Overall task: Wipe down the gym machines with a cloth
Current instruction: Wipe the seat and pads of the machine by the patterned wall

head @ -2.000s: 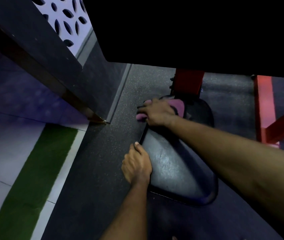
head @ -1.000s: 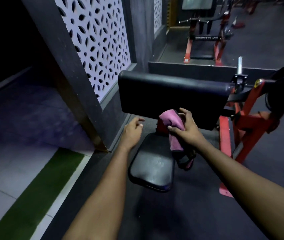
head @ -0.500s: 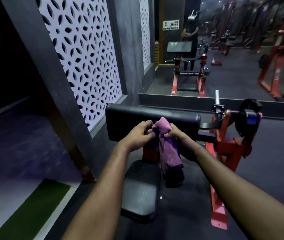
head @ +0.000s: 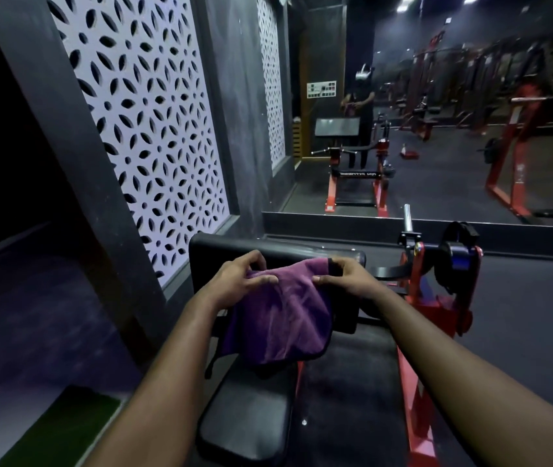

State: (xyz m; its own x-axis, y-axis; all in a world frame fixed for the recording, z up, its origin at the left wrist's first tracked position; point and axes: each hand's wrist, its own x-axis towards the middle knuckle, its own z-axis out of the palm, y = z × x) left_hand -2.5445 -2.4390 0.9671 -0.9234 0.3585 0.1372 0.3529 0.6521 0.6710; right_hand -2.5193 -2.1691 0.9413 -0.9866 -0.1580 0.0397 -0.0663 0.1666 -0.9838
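1. Black padded seat (head: 244, 423), nearest, below the forearms.
2. Purple microfibre cloth with dark trim (head: 278, 318), spread open, hanging above the seat and in front of black padded armrest (head: 207, 261).
3. Left hand (head: 234, 281) and right hand (head: 345, 281), each pinching the cloth's top edge.
4. Red steel machine frame (head: 416, 291), right of the armrest.
5. White perforated wall panel (head: 140, 112), left; wall mirror (head: 470, 146), farthest.

You are facing a wall mirror (head: 453, 183); a white lattice panel (head: 147, 123) is standing at your left, what may be green turf (head: 66, 429) lying below.
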